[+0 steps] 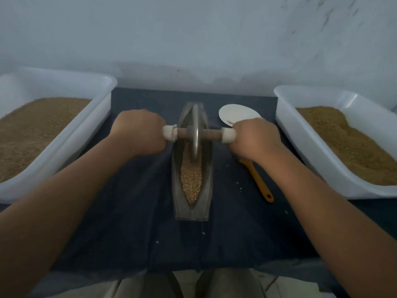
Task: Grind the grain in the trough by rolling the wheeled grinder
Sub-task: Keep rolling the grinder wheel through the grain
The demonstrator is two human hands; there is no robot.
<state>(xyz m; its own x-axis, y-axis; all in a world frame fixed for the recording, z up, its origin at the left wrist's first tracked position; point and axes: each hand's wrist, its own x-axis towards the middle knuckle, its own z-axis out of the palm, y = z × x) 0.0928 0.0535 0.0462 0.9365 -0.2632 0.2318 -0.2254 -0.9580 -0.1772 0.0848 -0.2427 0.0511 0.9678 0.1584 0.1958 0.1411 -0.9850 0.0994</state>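
A plain hand-milling station is suggested: a dark cloth-covered surface (pixel 133 211) is set against a bare pale wall (pixel 193 39), one white tub (pixel 103 91) of brown meal (pixel 36 130) is placed at its left edge, a second tub (pixel 285 117) at its right edge, and a metal trough (pixel 206 190) between.

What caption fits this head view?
Left hand and right hand grip the wheeled grinder, its wheel set in the trough of grain.

Dull grey metal trough (pixel 191 208) and wheel (pixel 195 134); wooden axle (pixel 211 134); smooth white plastic tubs (pixel 103 97); dark matt cloth (pixel 133 211); coarse, rough grain (pixel 191 183)
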